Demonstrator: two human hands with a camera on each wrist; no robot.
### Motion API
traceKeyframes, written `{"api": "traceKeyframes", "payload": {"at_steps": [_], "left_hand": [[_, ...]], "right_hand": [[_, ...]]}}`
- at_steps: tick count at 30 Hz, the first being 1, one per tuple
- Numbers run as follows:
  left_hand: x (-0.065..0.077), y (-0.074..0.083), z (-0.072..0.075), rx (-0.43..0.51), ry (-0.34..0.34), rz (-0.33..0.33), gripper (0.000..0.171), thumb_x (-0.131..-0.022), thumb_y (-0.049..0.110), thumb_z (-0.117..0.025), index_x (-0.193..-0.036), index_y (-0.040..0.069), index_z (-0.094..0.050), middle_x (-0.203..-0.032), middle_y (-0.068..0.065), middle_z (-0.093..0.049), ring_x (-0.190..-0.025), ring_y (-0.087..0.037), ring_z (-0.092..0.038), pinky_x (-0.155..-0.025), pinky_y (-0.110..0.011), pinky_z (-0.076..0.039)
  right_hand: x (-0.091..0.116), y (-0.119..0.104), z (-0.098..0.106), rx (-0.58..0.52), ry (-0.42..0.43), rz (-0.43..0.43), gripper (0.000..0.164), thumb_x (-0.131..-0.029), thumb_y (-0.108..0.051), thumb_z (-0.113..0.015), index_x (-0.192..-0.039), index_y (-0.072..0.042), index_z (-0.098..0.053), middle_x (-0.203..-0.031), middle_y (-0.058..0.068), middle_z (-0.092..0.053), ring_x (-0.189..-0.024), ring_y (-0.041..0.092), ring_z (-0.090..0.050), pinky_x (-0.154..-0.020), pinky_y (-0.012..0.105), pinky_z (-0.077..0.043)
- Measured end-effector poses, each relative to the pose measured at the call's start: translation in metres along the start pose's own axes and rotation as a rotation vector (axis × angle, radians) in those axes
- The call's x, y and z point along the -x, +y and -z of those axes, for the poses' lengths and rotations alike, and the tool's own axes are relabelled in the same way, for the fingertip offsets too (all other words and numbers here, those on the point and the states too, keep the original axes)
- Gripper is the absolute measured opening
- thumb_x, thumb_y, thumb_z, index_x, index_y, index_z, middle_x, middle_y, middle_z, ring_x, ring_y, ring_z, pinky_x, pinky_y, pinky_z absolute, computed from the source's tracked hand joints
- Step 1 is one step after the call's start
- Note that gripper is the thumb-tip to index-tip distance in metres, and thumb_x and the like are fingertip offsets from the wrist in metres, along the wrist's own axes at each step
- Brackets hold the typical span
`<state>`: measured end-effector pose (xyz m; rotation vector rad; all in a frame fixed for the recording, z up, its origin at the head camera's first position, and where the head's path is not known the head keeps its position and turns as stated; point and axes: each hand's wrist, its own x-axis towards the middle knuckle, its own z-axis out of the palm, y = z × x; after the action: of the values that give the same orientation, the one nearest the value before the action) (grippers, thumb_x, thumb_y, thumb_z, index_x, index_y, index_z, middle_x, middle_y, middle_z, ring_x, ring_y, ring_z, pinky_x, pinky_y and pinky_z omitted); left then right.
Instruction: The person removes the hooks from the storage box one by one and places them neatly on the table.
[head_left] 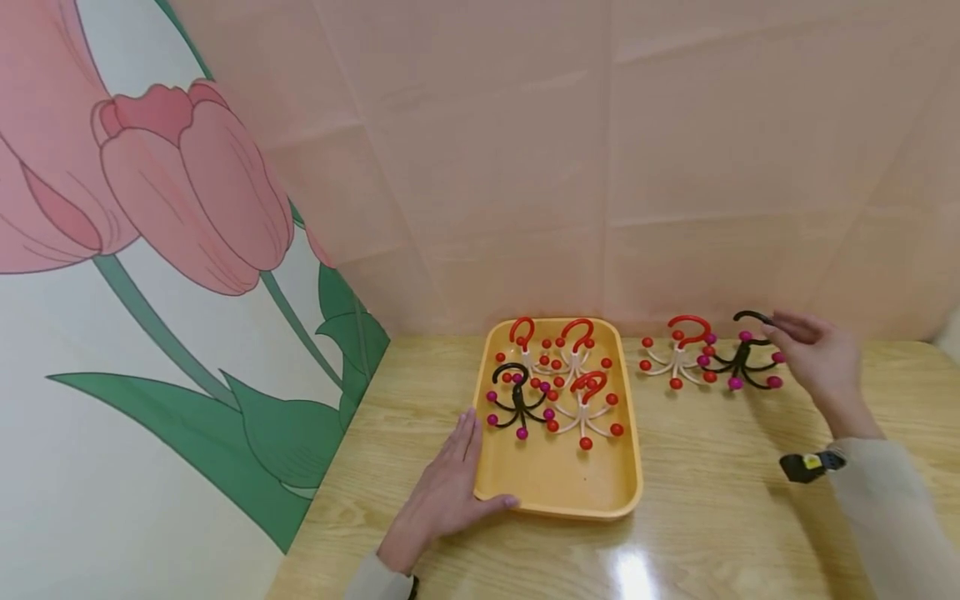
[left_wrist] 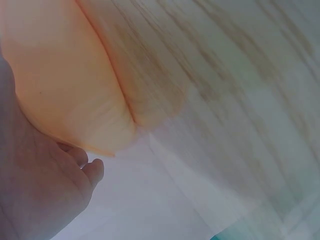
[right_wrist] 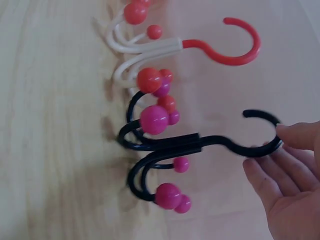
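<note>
My right hand (head_left: 821, 362) pinches the curved top of a black multi-arm hook with magenta balls (head_left: 741, 360), between thumb and fingers in the right wrist view (right_wrist: 240, 150). Just left of it stands a white hook with a red top and red balls (head_left: 678, 360). My left hand (head_left: 442, 487) lies with straight fingers along the left side of a yellow tray (head_left: 562, 492), its thumb at the front rim. Inside the tray stand a black hook with magenta balls (head_left: 519, 407) and several white hooks with red tops (head_left: 583, 417).
The wooden table (head_left: 712, 533) runs back to a wall hung with pinkish sheeting (head_left: 487, 167). A white panel with painted tulips (head_left: 195, 183) stands along the left. A dark band with a small device (head_left: 812, 465) sits on the right wrist.
</note>
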<state>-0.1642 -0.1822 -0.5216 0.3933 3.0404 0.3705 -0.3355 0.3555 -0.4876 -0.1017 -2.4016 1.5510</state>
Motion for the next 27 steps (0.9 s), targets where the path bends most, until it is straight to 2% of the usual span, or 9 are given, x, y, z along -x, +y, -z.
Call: {"api": "traceKeyframes", "payload": {"at_steps": [4, 9, 16, 19, 27], "left_hand": [[0.0, 0.001, 0.0, 0.004, -0.017, 0.018, 0.13, -0.082, 0.094, -0.05, -0.17, 0.013, 0.001, -0.179, -0.002, 0.011, -0.168, -0.023, 0.003, -0.133, -0.049, -0.026], [0.0, 0.001, 0.0, 0.004, -0.009, 0.017, 0.129, -0.082, 0.095, -0.048, -0.17, 0.013, 0.0, -0.179, -0.004, 0.01, -0.167, -0.022, 0.003, -0.133, -0.049, -0.026], [0.001, 0.0, 0.0, -0.001, -0.004, 0.013, 0.13, -0.082, 0.094, -0.049, -0.17, 0.014, 0.002, -0.18, -0.006, 0.008, -0.168, -0.023, 0.001, -0.133, -0.048, -0.026], [0.001, 0.0, 0.0, -0.003, 0.003, 0.007, 0.13, -0.082, 0.094, -0.049, -0.17, 0.014, 0.002, -0.18, -0.007, 0.006, -0.168, -0.026, -0.001, -0.133, -0.049, -0.027], [0.0, -0.001, -0.002, -0.011, 0.012, -0.006, 0.129, -0.083, 0.094, -0.048, -0.17, 0.014, 0.004, -0.18, -0.01, 0.005, -0.168, -0.027, -0.001, -0.133, -0.047, -0.025]], "right_hand": [[0.004, -0.015, 0.003, -0.016, 0.008, 0.01, 0.064, -0.099, -0.039, -0.072, -0.15, -0.004, -0.056, -0.093, -0.053, -0.058, -0.081, -0.031, -0.057, -0.064, 0.001, -0.05], [0.01, -0.038, 0.004, 0.048, 0.01, 0.02, 0.064, -0.099, -0.046, -0.07, -0.148, -0.006, -0.059, -0.094, -0.052, -0.056, -0.082, -0.03, -0.055, -0.063, 0.003, -0.049], [0.023, -0.072, -0.001, 0.081, 0.0, 0.111, 0.06, -0.098, -0.044, -0.073, -0.142, -0.004, -0.064, -0.111, -0.038, -0.062, -0.087, -0.031, -0.053, -0.069, -0.002, -0.048], [0.028, -0.084, -0.006, 0.102, -0.023, 0.169, 0.057, -0.097, -0.042, -0.074, -0.139, -0.004, -0.066, -0.112, -0.035, -0.063, -0.087, -0.032, -0.054, -0.07, -0.002, -0.047], [0.042, -0.11, -0.025, 0.1, -0.168, 0.278, 0.047, -0.099, -0.03, -0.075, -0.136, -0.003, -0.067, -0.104, -0.041, -0.06, -0.086, -0.024, -0.061, -0.07, 0.003, -0.052]]}}
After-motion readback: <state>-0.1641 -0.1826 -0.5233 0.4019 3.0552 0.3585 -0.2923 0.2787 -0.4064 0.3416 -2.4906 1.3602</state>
